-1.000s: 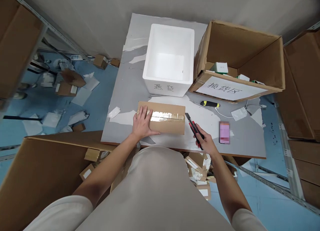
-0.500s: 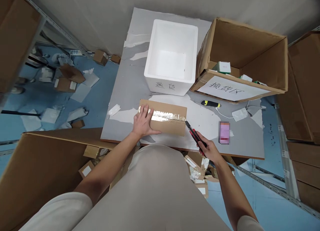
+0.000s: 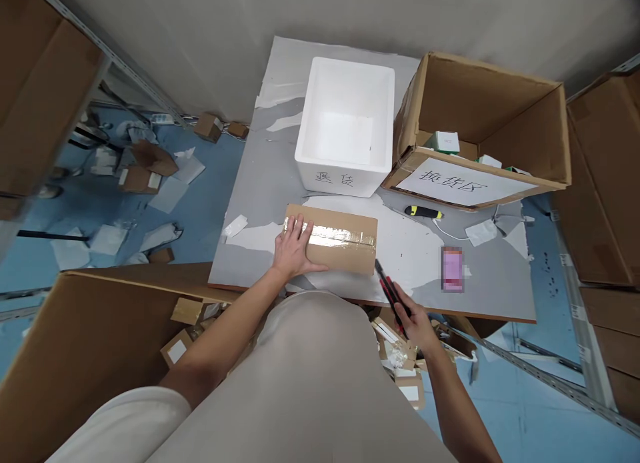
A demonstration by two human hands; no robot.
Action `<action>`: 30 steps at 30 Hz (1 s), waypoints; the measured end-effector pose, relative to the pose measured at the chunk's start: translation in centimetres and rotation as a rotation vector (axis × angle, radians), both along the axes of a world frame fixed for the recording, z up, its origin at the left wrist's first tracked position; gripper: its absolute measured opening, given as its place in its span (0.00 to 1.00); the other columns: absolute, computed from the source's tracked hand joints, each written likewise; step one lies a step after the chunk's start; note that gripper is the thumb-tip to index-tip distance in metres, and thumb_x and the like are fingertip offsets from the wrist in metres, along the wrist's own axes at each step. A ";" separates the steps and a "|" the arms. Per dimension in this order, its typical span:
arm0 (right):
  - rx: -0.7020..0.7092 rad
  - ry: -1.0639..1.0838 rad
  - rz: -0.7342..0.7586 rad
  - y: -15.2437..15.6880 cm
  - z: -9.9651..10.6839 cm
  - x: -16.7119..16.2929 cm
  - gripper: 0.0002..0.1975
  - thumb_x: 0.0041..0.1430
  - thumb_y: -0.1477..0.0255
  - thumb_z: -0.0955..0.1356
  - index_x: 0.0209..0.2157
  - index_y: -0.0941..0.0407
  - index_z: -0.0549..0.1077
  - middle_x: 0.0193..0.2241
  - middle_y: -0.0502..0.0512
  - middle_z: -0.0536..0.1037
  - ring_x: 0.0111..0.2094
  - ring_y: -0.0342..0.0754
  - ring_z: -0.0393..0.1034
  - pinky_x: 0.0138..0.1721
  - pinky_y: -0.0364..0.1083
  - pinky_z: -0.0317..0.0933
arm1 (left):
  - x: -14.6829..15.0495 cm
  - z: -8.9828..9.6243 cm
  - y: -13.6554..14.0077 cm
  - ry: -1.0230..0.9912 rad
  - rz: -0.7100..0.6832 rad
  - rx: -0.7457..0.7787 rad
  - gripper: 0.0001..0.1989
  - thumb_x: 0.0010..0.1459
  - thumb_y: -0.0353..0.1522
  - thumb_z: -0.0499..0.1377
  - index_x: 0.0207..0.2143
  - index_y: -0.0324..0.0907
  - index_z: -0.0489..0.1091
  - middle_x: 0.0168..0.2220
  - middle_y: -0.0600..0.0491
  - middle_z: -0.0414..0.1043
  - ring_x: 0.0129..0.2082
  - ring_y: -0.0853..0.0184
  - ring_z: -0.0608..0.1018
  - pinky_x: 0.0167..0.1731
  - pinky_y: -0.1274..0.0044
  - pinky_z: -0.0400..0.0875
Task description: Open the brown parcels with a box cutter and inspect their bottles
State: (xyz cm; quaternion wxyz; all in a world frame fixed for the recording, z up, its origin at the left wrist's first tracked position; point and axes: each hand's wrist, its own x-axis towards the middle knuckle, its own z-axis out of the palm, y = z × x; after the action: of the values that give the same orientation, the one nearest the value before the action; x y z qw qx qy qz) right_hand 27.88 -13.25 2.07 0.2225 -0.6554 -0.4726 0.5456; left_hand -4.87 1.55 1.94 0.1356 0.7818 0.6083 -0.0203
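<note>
A closed brown cardboard box (image 3: 345, 253) lies flat near the front edge of the table (image 3: 260, 156), with shiny clear tape along its top. My left hand (image 3: 293, 247) rests on the box's left end, fingers spread over the tape and thumb along the near side. In my right hand (image 3: 413, 321) is a black and red utility knife (image 3: 389, 288), its fingers wrapped round the handle. The knife's tip is just off the box's right end, near the close corner.
Behind the box stands a white foam box (image 3: 345, 176). Right of it, a large labelled carton (image 3: 495, 116) holds several small boxes. A black and yellow tool (image 3: 423, 212) and a blurred pink object (image 3: 453, 269) lie on the right. Open cartons (image 3: 125, 316) stand below the table's left side.
The knife has drawn back from the tape seam at the box's right end, toward me. My left hand stays on the box; the whole view has shifted slightly.
</note>
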 end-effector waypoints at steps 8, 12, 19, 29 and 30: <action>0.037 -0.228 -0.235 -1.2 -4.3 0.9 0.38 0.62 0.52 0.56 0.68 0.56 0.42 0.30 0.54 0.75 0.22 0.46 0.67 0.26 0.47 0.65 | -0.5 -1.2 -0.7 -0.071 -0.075 0.148 0.51 0.48 0.56 0.58 0.65 0.36 0.48 0.67 0.35 0.44 0.67 0.43 0.47 0.60 0.50 0.42; 0.025 -0.744 -0.182 1.6 -8.2 1.1 0.32 0.65 0.62 0.52 0.67 0.61 0.44 0.45 0.68 0.72 0.43 0.58 0.70 0.42 0.53 0.64 | -0.9 -2.2 -2.6 -0.137 -0.219 0.250 0.35 0.59 0.48 0.53 0.63 0.38 0.55 0.65 0.37 0.52 0.66 0.48 0.54 0.61 0.51 0.40; -0.081 -1.027 -0.045 3.9 -11.9 -1.1 0.30 0.61 0.72 0.57 0.66 0.56 0.52 0.49 0.71 0.65 0.48 0.61 0.66 0.48 0.60 0.59 | -1.0 -3.6 -5.4 -0.180 -0.260 0.304 0.21 0.64 0.34 0.49 0.58 0.41 0.63 0.59 0.42 0.64 0.62 0.56 0.63 0.60 0.58 0.51; 0.743 -0.891 0.545 16.5 -0.8 -6.5 0.33 0.61 0.58 0.60 0.64 0.56 0.52 0.61 0.69 0.57 0.60 0.63 0.51 0.55 0.59 0.50 | -0.6 -3.6 -5.2 -0.248 -0.228 0.243 0.24 0.61 0.37 0.52 0.57 0.37 0.63 0.58 0.41 0.65 0.61 0.54 0.64 0.61 0.60 0.52; 0.739 -0.925 0.662 17.4 0.1 -7.3 0.31 0.62 0.59 0.60 0.63 0.56 0.55 0.62 0.69 0.57 0.60 0.64 0.51 0.54 0.59 0.50 | -0.6 -3.7 -5.2 -0.249 -0.234 0.237 0.24 0.60 0.37 0.52 0.58 0.37 0.63 0.58 0.41 0.65 0.61 0.54 0.63 0.61 0.59 0.52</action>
State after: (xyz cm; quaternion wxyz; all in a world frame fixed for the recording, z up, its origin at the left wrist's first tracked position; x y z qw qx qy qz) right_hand 20.60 4.19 2.16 0.0280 -0.5233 -0.8502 0.0511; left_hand -5.49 -3.70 -1.73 0.1133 0.8541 0.4900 0.1325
